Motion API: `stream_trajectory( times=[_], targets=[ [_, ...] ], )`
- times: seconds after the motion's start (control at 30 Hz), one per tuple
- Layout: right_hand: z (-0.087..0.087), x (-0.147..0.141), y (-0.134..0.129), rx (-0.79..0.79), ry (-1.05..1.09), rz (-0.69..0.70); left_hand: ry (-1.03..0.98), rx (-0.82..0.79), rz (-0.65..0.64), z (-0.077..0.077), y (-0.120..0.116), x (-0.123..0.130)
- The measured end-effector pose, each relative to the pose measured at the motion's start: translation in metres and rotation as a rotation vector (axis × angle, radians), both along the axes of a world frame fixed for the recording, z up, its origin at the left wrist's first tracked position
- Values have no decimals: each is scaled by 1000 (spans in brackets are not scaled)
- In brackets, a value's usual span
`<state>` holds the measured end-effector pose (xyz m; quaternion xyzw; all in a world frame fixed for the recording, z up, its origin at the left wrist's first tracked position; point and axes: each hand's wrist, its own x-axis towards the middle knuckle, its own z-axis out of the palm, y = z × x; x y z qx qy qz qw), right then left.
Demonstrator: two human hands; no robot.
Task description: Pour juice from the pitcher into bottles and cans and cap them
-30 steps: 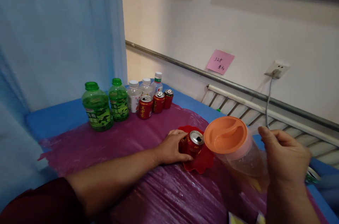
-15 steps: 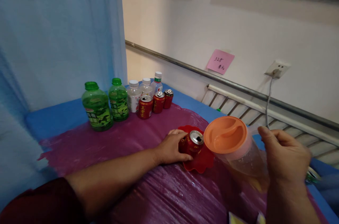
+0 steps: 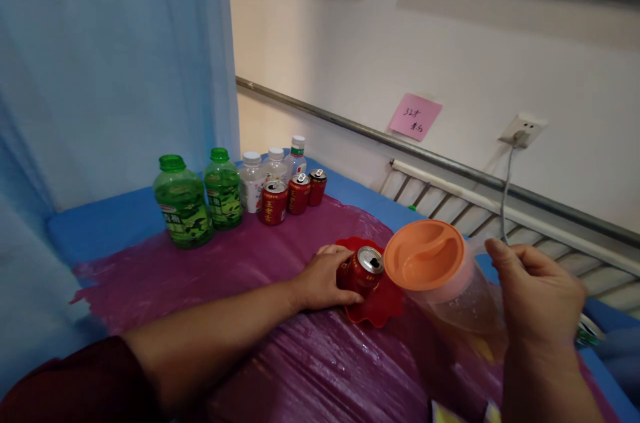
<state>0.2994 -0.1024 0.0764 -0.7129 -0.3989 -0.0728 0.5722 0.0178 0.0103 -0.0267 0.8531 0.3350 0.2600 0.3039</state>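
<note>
Head view: clasping a red can (image 3: pixel 359 283) in the left grip (image 3: pixel 320 281), curled round its side. On it, gold lettering, a bright silver top and a dark opening. Beneath, a red dish (image 3: pixel 384 308) with a scalloped rim, on the purple sheet (image 3: pixel 300 351). In the right grip (image 3: pixel 543 299), closed on the handle (image 3: pixel 479 247), a jug (image 3: pixel 465 306) tipped towards the can: round orange lid (image 3: pixel 425 255) with a curving recess, cloudy see-through body, yellowish low down. Lid right beside the can's top; whether touching, impossible to tell. Farther back, three more cans (image 3: pixel 299 197), white-capped bottles (image 3: pixel 251 188) and green bottles (image 3: pixel 185 206).
</note>
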Motion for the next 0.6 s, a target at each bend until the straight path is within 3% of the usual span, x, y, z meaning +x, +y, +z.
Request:
stream_trajectory(
  times=[0.6],
  targets=[
    [4,-5,-2,-27,-10,-5,6,-2,6,2,-1,1]
  ],
)
